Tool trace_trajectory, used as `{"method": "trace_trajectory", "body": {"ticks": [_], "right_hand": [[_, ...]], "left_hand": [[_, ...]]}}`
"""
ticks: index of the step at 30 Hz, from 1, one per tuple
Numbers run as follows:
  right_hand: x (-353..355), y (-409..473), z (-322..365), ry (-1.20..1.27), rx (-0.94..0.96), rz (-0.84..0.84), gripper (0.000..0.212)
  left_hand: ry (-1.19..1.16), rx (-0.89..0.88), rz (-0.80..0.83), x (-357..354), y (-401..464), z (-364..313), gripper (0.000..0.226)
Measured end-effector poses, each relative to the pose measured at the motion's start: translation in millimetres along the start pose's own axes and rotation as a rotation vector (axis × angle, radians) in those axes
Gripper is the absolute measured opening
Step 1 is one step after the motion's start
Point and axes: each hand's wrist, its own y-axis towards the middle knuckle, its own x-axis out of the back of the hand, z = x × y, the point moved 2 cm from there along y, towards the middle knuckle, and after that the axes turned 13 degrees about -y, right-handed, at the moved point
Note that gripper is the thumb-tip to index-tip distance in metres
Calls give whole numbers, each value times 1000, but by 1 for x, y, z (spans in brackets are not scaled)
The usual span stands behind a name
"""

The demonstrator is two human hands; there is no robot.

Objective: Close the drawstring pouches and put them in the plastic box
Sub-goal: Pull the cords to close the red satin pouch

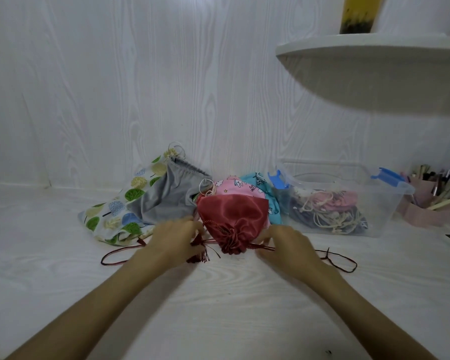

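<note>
— Light is soft and even, a cool white, a bit dim. No hard glare on the wall (115, 74).

— Shadows?

— Faint ones. The shelf (374, 48) is dark grey underneath, and the table (231, 294) dims toward the near edge. The red pouch (231, 216) has a mild satin sheen.

— Sharp?

— Middling. The centre is clear enough; the shelf edge smears, and the cup (426, 203) at the right is soft. Wide-angle bending shows: the table's back line curves, and the forearms stretch at the bottom.
</note>
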Motion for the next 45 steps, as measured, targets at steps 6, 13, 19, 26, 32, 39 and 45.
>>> {"method": "trace_trajectory", "body": {"ticks": [6, 13, 19, 26, 32, 39, 45], "right_hand": [[-20, 11, 9, -36, -36, -33, 21], [-3, 8, 7, 80, -86, -139, 17], [6, 17, 20, 191, -49, -130, 14], [9, 13, 17, 352, -42, -65, 10], [12, 3, 21, 472, -48, -47, 11], [14, -7, 14, 482, -27, -32, 9], [8, -9, 6, 426, -14, -49, 4]], "left_hand": [[-9, -48, -71, -22, 6, -9, 25], [-46, -62, -129, -6, 13, 2, 24], [-195, 25, -184, 4, 11, 0, 24], [-769, 352, 126, -4, -26, -12, 24], [-1526, 793, 91, -17, -20, -34, 32], [-1952, 1009, 100, -20, -6, -45, 33], [-1548, 730, -201, -15, -8, -35, 15]]}}
